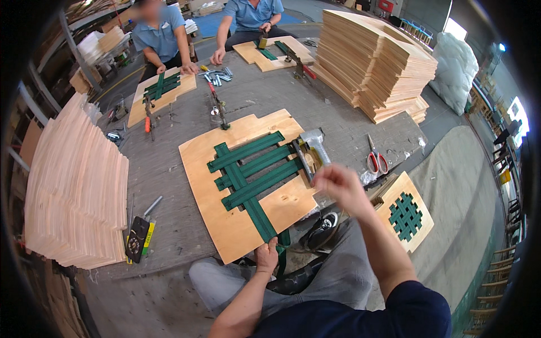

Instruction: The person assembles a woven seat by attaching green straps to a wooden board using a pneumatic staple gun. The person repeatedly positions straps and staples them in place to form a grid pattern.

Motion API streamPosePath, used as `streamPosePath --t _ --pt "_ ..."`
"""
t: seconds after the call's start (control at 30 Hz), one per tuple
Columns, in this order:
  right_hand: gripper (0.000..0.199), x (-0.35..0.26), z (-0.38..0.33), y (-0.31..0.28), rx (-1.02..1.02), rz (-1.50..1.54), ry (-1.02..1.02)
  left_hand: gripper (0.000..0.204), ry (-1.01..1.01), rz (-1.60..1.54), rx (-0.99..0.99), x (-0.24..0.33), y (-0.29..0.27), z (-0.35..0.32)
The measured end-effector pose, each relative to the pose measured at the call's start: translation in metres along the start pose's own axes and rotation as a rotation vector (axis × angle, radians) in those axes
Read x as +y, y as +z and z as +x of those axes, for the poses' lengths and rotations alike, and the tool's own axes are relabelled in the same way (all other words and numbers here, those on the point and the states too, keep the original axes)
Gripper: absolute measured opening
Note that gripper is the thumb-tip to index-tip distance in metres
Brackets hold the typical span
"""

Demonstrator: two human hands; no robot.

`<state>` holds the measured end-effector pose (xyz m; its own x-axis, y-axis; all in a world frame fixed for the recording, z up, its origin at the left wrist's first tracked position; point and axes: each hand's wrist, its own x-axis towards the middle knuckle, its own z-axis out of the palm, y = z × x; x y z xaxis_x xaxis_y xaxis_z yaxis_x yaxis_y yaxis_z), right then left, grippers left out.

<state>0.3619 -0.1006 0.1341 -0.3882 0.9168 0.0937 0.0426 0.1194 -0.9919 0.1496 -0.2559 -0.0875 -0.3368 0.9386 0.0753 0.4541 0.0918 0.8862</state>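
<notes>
A worn grey worktop (160, 186) fills the middle of a workshop with a grey-beige floor (465, 186) spreading to the right, while on the left a metal rack (79, 50) stands beside a yellow floor line (121, 84). At the far side a blue floor covering (209, 27) lies left of a red box (386, 5) by a dim wall (420, 11). On the right, daylight glares through a bright opening (517, 112), a bluish lamp (502, 47) glows, and slatted wooden pieces (496, 276) line the room's edge.

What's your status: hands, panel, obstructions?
Left hand at long green strap, near edge of wooden panel. Right hand blurred beside staple gun, contact unclear. Long strap crosses three shorter straps. Staple gun overlaps panel's right edge.
</notes>
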Motion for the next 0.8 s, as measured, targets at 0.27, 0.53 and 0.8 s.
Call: streamPosePath --t 0.27,0.53,0.8 --pt "0.059 0.093 0.13 -0.056 0.222 -0.825 0.496 0.046 -0.001 -0.036 0.023 0.003 0.0 0.0" --pt "0.026 0.088 0.125 -0.054 0.416 -0.497 0.382 0.044 -0.004 -0.021 -0.066 -0.007 0.006 0.001" --pt "0.031 -0.027 0.042 0.014 0.18 -0.206 0.48 0.046 0.059 -0.008 -0.033 -0.007 0.001 0.001"
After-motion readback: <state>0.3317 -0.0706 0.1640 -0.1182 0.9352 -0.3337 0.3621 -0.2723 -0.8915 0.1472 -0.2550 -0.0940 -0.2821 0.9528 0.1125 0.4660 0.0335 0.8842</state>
